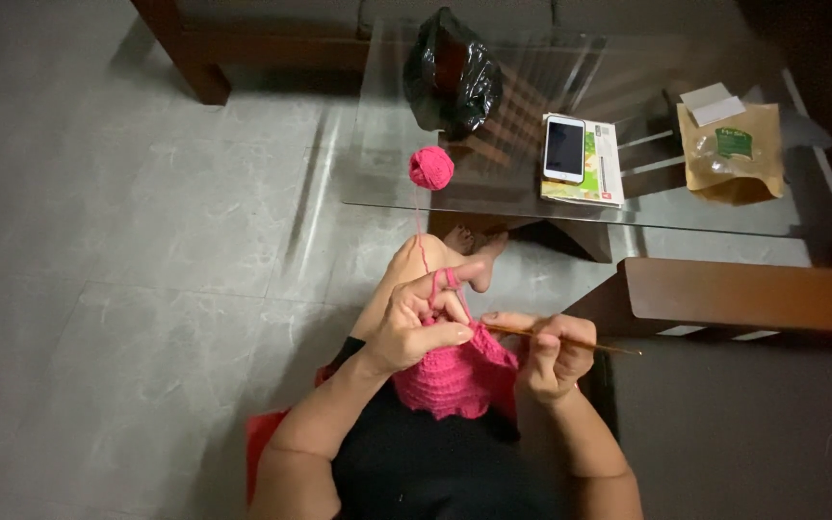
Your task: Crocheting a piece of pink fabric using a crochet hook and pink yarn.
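In our lap, just above the black clothing, lies the pink crochet piece (455, 377), a ruffled patch of worked stitches held between both hands. Our left hand (414, 323) pinches its upper edge, fingers closed on the fabric, with the working strand looped over the raised fingers. Our right hand (549, 358) is clamped on the crochet hook (560, 339), a thin wooden-coloured shaft whose long axis runs nearly level, left to right; its working end sits at the top edge of the piece, next to the left thumb, and its tail sticks out past the right hand toward the right. So the piece lies between the hands, to the left of the right hand's fingers, and the left hand is the nearer one to the stitch being made.

From the left fingers the pink strand (421, 241) climbs almost straight up to the ball of yarn (431, 168), which rests at the near edge of the glass surface (387, 144). Farther along that surface we see a black plastic bag (452, 72), a phone (564, 148) lying on a booklet, and a brown paper pouch (732, 151). Bare feet rest on the grey tiled floor (146, 241) beneath.
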